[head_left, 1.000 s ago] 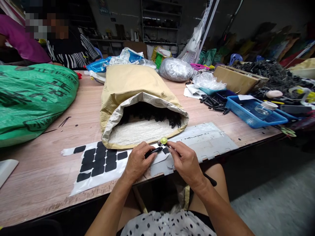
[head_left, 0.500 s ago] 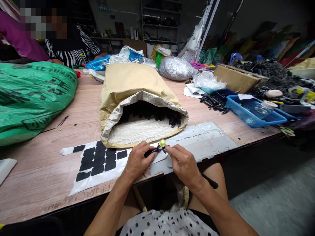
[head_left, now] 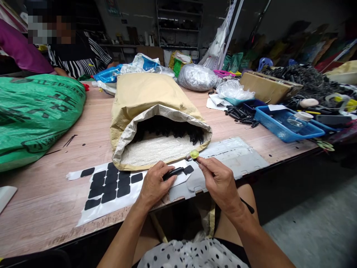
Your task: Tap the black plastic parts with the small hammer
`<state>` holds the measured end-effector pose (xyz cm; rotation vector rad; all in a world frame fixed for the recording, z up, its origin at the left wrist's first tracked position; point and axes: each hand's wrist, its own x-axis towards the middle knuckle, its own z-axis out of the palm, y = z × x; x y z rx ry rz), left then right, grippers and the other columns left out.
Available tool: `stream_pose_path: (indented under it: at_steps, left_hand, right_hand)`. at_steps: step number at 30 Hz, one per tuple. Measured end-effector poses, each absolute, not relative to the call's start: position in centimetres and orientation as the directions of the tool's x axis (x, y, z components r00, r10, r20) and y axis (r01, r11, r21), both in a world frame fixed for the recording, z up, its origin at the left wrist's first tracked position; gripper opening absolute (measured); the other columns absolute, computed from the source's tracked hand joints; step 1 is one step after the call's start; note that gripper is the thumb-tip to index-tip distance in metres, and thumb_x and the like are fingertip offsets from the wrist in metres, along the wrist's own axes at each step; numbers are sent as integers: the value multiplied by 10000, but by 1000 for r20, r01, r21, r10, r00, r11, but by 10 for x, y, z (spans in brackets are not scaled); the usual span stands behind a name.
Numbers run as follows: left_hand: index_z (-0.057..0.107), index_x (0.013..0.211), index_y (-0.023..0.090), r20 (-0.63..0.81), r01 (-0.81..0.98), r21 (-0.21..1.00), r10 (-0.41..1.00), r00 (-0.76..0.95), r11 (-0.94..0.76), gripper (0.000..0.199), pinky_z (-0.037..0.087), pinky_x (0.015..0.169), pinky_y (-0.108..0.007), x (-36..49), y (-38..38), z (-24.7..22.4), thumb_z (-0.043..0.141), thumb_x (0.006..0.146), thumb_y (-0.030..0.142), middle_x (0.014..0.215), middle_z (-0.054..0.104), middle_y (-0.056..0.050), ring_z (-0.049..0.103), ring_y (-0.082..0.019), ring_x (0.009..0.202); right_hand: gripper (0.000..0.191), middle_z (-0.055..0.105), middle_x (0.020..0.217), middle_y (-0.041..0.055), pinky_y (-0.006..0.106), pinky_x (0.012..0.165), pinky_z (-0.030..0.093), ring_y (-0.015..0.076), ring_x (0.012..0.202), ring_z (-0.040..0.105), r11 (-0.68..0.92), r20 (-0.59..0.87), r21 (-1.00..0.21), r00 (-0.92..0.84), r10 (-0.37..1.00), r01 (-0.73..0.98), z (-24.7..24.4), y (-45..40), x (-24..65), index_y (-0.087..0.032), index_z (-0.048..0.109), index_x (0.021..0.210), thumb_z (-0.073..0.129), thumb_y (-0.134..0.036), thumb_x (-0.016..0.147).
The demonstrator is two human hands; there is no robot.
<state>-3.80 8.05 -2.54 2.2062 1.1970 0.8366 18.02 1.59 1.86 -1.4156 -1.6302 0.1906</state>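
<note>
Between the fingers of my left hand (head_left: pixel 154 182) is a slim black cylindrical piece (head_left: pixel 173 173), pointing right above the table edge. My right hand (head_left: pixel 219 178) pinches a small tool with a round yellow-green part (head_left: pixel 194 153) and a shiny metal end; its grip is mostly hidden in my fingers. A gap separates this tool from the black piece. Black rounded-square stickers (head_left: pixel 111 185) sit on a white backing sheet (head_left: pixel 83 219) left of my hands. One loose black square (head_left: pixel 188 170) lies near the black piece's tip. A dark rod end (head_left: pixel 247 206) shows by my right wrist.
An open tan sack (head_left: pixel 156 85) with black parts inside lies just beyond my hands. A green sack (head_left: pixel 41 111) bulges at left. To the right are a grey board (head_left: pixel 231 156), a blue basket (head_left: pixel 287 130) and loose black parts (head_left: pixel 241 116). A person (head_left: pixel 78 56) sits across.
My right hand has moved right and slightly up with the yellow-green tool, away from the black piece. The left hand stays nearly in place. The view has shifted slightly.
</note>
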Motion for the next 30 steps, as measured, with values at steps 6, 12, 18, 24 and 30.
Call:
stream_pose_path:
  at_steps: [6, 12, 18, 24, 30]
  left_hand:
    - [692, 1011, 230, 268, 565, 660, 858, 438, -495, 140, 471, 779, -325, -38, 81, -22, 673, 878, 270, 892, 633, -23, 599, -201, 852]
    - [697, 1011, 228, 257, 542, 687, 860, 441, -484, 130, 455, 775, -323, -39, 82, -21, 623, 926, 293, 889, 638, -25, 597, -199, 850]
    - [682, 1055, 233, 240, 520, 711, 858, 453, -473, 181, 451, 801, -330, -42, 81, -19, 558, 983, 343, 949, 646, -33, 600, -201, 886]
    - [666, 1073, 251, 233, 513, 716, 855, 463, -473, 201, 453, 859, -361, -42, 79, -18, 522, 1005, 373, 1015, 693, -39, 626, -228, 966]
    - [671, 1061, 241, 284, 489, 700, 832, 477, -520, 172, 442, 864, -365, -44, 79, -22, 547, 980, 328, 1003, 710, -29, 629, -225, 949]
  right_hand:
    - [319, 724, 1036, 61, 343, 875, 542, 210, 973, 676, 282, 549, -590, 120, 827, 757, 10, 17, 191, -274, 700, 1229, 487, -218, 998]
    - [297, 715, 960, 52, 358, 848, 490, 232, 931, 628, 165, 526, -342, 44, 849, 925, -17, 27, 223, -272, 725, 1145, 531, -166, 947]
    - [274, 701, 1019, 59, 388, 852, 449, 241, 957, 580, 182, 522, -291, -3, 853, 939, -20, 37, 231, -248, 735, 1086, 562, -137, 903]
    - [535, 697, 1148, 70, 423, 914, 431, 274, 1072, 559, 374, 440, -384, -189, 878, 844, 12, 38, 193, -279, 588, 1372, 722, -304, 855]
    - [290, 715, 961, 46, 415, 892, 381, 253, 996, 546, 444, 357, -332, -325, 876, 832, 11, 46, 166, -251, 686, 1112, 758, -370, 858]
